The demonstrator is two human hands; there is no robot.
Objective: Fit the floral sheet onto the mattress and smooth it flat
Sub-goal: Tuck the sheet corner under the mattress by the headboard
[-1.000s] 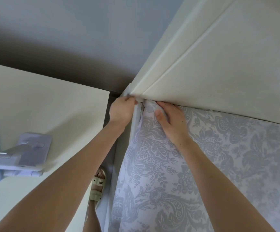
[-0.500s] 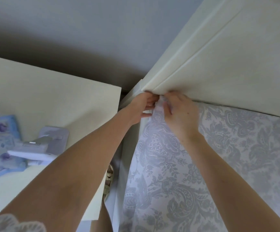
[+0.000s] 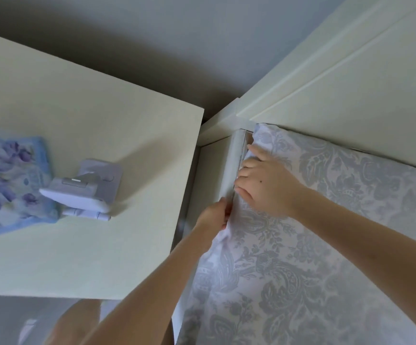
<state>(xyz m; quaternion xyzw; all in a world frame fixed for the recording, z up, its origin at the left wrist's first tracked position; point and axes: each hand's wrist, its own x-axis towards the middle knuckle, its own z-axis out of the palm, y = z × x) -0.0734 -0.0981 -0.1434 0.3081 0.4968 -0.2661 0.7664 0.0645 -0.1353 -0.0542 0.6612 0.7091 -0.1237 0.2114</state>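
Observation:
The floral sheet (image 3: pixel 326 245), white with a grey damask print, covers the mattress on the right, reaching its far corner by the cream headboard (image 3: pixel 351 90). My right hand (image 3: pixel 266 180) lies flat on the sheet at the mattress's left edge, its straight fingertips pushed into the gap against the bed's side rail (image 3: pixel 231 165). Just below it, my left hand (image 3: pixel 214 217) grips the sheet's side edge, its fingers curled round the fabric beside the rail. The mattress itself is hidden under the sheet.
A cream bedside table (image 3: pixel 90 170) stands close on the left, with a narrow gap to the bed. On it sit a white folding stand (image 3: pixel 85 188) and a blue floral cloth (image 3: pixel 8 180). A grey wall lies behind.
Both hands have come down from the far corner along the left edge. The right hand went from pinching at the corner to lying flat; the left now grips the edge lower down.

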